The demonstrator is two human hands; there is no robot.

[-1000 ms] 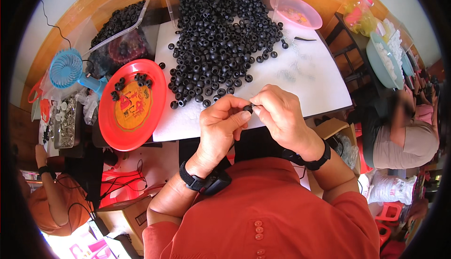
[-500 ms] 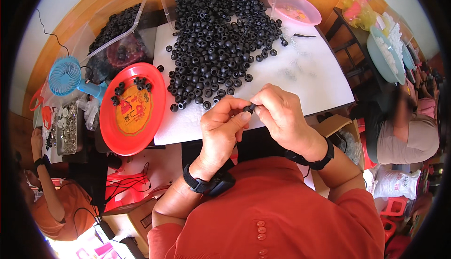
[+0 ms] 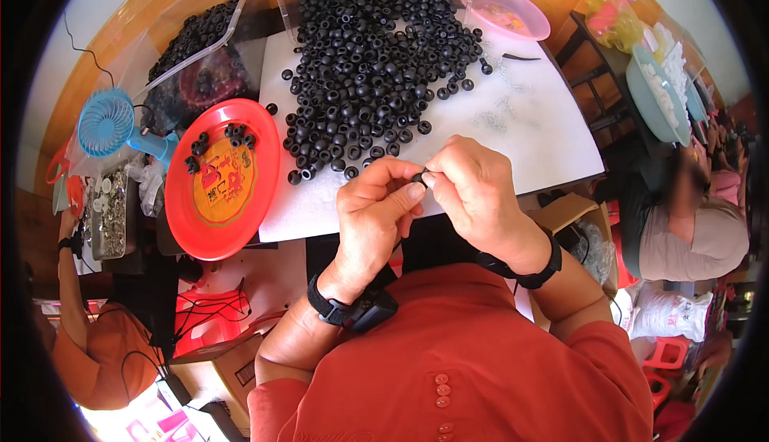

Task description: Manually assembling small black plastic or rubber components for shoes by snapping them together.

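Note:
Close in front of my chest, at the near edge of the white work surface (image 3: pixel 553 133), both hands meet fingertip to fingertip. Thumb and forefinger of my left hand (image 3: pixel 368 213) pinch a small black round part (image 3: pixel 420 177). My right hand (image 3: pixel 479 189) is closed at the other side of the same part; whether a second tiny thing is in its fingers is hidden. Beyond my hands spreads a large heap of black, round, hollow parts (image 3: pixel 360 65), several lying loose at its edge. Left of them a red oval tray (image 3: pixel 178 201) holds several joined black parts (image 3: pixel 196 152).
A clear plastic bin (image 3: pixel 200 69) with more black parts stands at the far left, beside a blue fan (image 3: pixel 106 121). A pink bowl (image 3: pixel 521 24) and a thin black strip (image 3: pixel 521 57) lie far right. Other people work at both sides. An open carton (image 3: pixel 573 213) stands right.
The view has shifted slightly. My hands stay together on the black part, with my right fingers now closer over it. The co-worker's arm at the left has moved.

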